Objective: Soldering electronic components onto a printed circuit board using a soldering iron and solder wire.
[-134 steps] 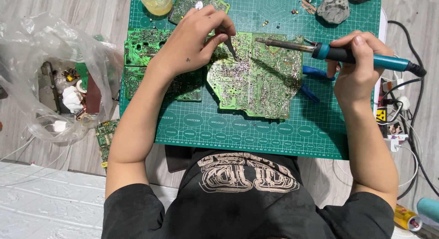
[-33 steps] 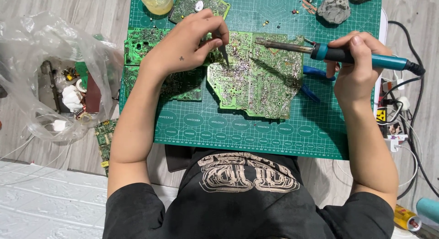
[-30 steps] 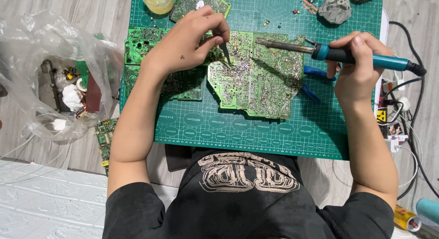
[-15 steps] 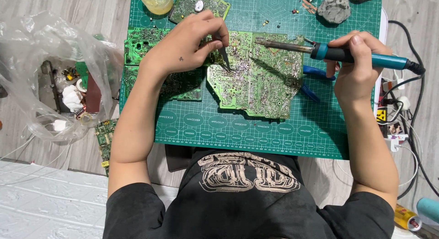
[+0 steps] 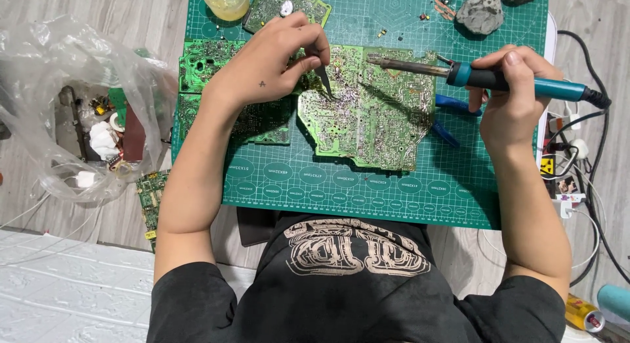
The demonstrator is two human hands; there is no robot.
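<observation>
Fingers [image 5: 314,54] pinch one tweezers [image 5: 325,82] over four boards [image 5: 367,113].

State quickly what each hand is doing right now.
Left hand: closed, pinching slim metal tweezers over the large green circuit board.
Right hand: closed around the teal-handled soldering iron.

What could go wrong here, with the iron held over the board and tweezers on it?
1. The soldering iron in the right hand has its bare tip hovering near the left hand; a slip could burn fingers.
2. The tweezers press on the circuit board, which lies unclamped on the cutting mat; it may shift.
3. The iron's cord runs through tangled cables and could snag.
</observation>
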